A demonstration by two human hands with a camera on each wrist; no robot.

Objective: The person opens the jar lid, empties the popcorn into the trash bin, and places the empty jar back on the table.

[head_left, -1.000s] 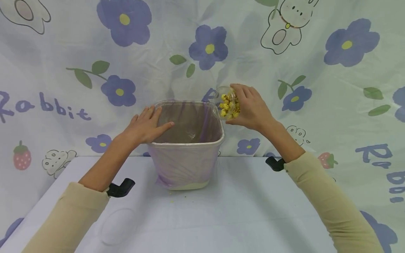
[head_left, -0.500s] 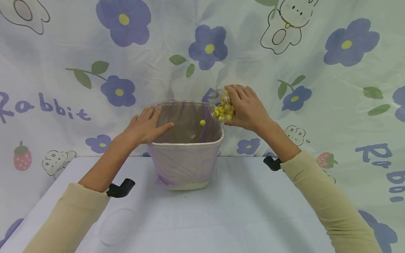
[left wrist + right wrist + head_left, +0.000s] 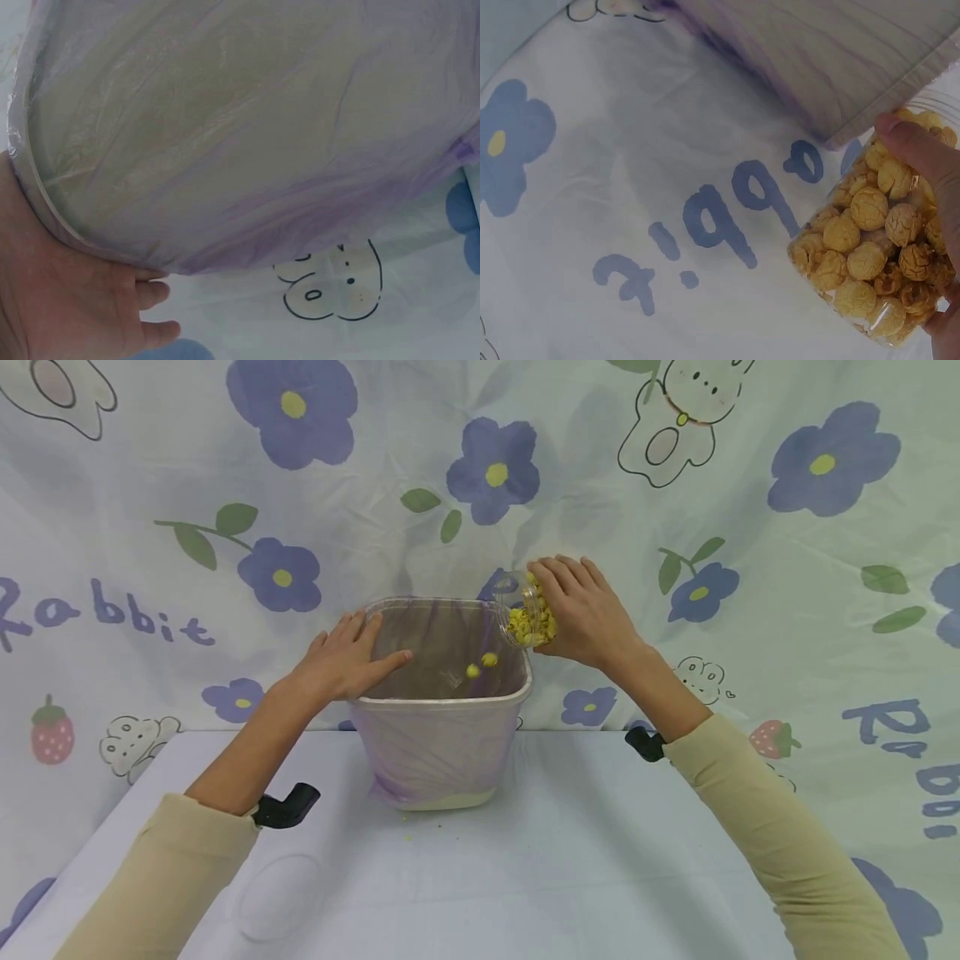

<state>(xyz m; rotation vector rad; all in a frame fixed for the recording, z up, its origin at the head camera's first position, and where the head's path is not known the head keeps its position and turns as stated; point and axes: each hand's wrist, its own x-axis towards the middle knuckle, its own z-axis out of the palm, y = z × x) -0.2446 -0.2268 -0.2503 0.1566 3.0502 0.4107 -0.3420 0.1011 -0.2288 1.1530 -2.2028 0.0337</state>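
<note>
A pale bin (image 3: 435, 752) lined with a thin purple plastic bag stands on the table. My left hand (image 3: 337, 662) rests on its left rim, fingers extended and thumb reaching over the opening. In the left wrist view that hand (image 3: 71, 289) lies against the bin's edge. Above the right rim, my right hand (image 3: 588, 610) grips a clear plastic jar (image 3: 517, 583), tipped with its mouth toward the bin. Yellow popcorn (image 3: 870, 247) fills much of the jar. Two popcorn pieces (image 3: 481, 665) are in the air over the bin's opening. The bin's bottom is hidden.
A few small crumbs (image 3: 407, 837) lie on the white table (image 3: 480, 893) in front of the bin. A faint ring (image 3: 279, 941) marks the tabletop at the front left. Close behind hangs a curtain (image 3: 390, 468) printed with flowers and rabbits.
My right hand has moved slightly left, tilting the jar further down over the bin. Popcorn has begun falling out of it. The left hand has stayed where it was.
</note>
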